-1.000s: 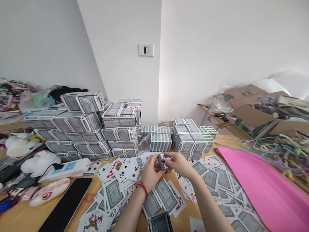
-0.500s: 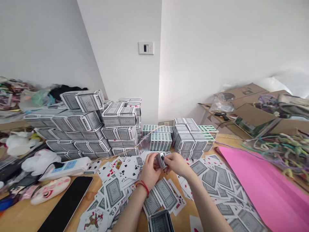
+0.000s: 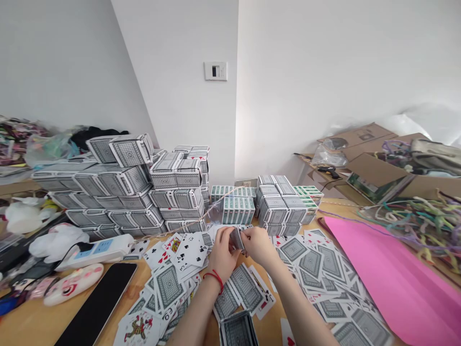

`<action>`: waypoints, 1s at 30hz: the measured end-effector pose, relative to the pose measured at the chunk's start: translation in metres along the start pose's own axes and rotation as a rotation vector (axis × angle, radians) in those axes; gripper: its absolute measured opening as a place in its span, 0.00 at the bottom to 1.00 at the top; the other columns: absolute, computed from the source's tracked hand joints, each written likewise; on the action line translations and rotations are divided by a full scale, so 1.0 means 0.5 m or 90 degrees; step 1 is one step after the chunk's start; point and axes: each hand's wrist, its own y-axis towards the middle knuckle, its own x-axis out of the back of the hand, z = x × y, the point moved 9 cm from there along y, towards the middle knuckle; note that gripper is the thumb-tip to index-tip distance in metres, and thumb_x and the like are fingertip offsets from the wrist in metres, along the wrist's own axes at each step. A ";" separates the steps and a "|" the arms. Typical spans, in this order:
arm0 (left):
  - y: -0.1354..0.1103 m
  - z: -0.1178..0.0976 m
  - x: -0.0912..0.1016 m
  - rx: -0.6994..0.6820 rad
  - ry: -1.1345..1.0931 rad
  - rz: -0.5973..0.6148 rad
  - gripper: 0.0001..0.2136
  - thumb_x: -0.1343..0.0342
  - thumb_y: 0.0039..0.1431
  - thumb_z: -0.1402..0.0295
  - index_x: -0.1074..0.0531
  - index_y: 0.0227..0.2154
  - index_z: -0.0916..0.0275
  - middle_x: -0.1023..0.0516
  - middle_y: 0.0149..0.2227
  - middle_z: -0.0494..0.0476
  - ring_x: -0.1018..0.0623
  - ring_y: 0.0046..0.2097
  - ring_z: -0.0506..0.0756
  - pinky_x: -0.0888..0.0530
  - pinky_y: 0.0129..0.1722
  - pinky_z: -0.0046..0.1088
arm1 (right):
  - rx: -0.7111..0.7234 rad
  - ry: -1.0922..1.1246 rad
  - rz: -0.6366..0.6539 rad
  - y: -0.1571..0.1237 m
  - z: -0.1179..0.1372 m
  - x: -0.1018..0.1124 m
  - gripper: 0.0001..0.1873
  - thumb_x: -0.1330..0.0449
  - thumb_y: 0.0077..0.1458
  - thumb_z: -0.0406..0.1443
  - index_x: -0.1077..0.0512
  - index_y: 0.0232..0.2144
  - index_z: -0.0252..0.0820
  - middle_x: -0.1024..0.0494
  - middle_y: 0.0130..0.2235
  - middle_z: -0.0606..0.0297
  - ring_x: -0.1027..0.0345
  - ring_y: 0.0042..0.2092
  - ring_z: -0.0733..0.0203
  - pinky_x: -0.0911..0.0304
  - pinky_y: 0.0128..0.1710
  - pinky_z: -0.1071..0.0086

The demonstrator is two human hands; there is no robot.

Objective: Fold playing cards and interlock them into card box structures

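My left hand [image 3: 222,254], with a red cord on its wrist, grips one side of a small folded piece made of grey-backed playing cards [image 3: 236,239]. From the other side my right hand [image 3: 258,244] pinches the same piece; its fingertips are partly hidden. Grey-backed cards [image 3: 247,287] lie loose on the table under my hands. Nearer to me stands an open box shape built of cards [image 3: 237,329]. A pile of loose cards [image 3: 168,284] spreads to the left, with a joker [image 3: 139,329] at its front. More cards [image 3: 311,264] lie scattered on the right.
Stacked card blocks rise at back left [image 3: 117,180] and back right [image 3: 279,206]. Green-white card packs [image 3: 237,209] stand between them. A black phone [image 3: 97,302] and white power strip [image 3: 97,252] lie left. Pink paper [image 3: 392,274] and a cardboard box [image 3: 378,175] are right.
My right hand has shifted slightly left and its fingers have closed in nearer the folded card piece. My left hand keeps its hold. The view has moved a little.
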 end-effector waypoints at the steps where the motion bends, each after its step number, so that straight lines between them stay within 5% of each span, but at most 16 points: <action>1: 0.001 0.003 0.003 0.005 -0.009 -0.016 0.24 0.48 0.44 0.83 0.38 0.45 0.56 0.38 0.49 0.56 0.26 0.38 0.52 0.25 0.37 0.33 | 0.003 0.007 0.009 0.000 0.000 -0.003 0.18 0.54 0.48 0.31 0.38 0.10 0.41 0.28 0.14 0.65 0.34 0.19 0.65 0.41 0.24 0.75; 8: 0.005 0.012 0.018 0.005 -0.072 -0.068 0.24 0.46 0.44 0.82 0.37 0.45 0.57 0.38 0.45 0.56 0.26 0.32 0.49 0.24 0.31 0.29 | 0.023 0.141 0.124 -0.005 -0.005 -0.022 0.14 0.55 0.45 0.26 0.31 0.18 0.39 0.23 0.22 0.65 0.29 0.26 0.63 0.40 0.24 0.77; 24: -0.002 -0.004 0.014 -0.075 0.068 -0.048 0.24 0.50 0.49 0.81 0.38 0.48 0.54 0.41 0.50 0.58 0.27 0.39 0.52 0.25 0.38 0.31 | 0.036 -0.232 0.086 -0.014 0.025 -0.004 0.14 0.48 0.48 0.28 0.32 0.15 0.37 0.29 0.20 0.63 0.39 0.23 0.66 0.54 0.22 0.74; 30: -0.004 -0.021 0.004 -0.073 0.086 -0.040 0.25 0.49 0.47 0.81 0.39 0.48 0.55 0.41 0.49 0.58 0.28 0.44 0.55 0.26 0.41 0.33 | -0.026 -0.270 0.038 -0.006 -0.004 0.000 0.10 0.49 0.53 0.32 0.27 0.29 0.36 0.23 0.29 0.54 0.31 0.30 0.59 0.51 0.25 0.72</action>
